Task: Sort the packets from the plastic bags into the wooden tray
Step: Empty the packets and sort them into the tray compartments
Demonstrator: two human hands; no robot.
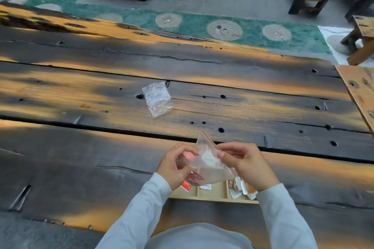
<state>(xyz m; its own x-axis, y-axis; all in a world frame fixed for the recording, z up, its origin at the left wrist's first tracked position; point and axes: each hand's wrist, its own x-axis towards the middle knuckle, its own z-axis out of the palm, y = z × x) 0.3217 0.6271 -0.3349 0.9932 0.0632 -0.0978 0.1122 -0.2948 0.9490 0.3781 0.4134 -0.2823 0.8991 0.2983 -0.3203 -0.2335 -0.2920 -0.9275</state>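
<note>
Both hands, left hand (pixel 175 166) and right hand (pixel 245 162), pinch a clear, crinkly plastic bag (pixel 208 164) just above the wooden tray (pixel 212 193), red packets (pixel 187 185) and brown-white packets (pixel 243 189) inside.

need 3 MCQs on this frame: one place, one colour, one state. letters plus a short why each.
1. Where does the crumpled plastic bag lie?
A. inside the wooden tray
B. on the table, beyond the hands
C. on the floor

2. What colour are the packets in the tray's left compartment?
A. red
B. blue
C. green

3. What state is the bag between the hands in?
A. flat on the table
B. held up by both hands
C. tucked under the tray

Answers:
1 B: it rests on the table planks, apart from the wooden tray.
2 A: red shows below the left hand.
3 B: the left hand and right hand each pinch the held plastic bag above the tray.
</note>
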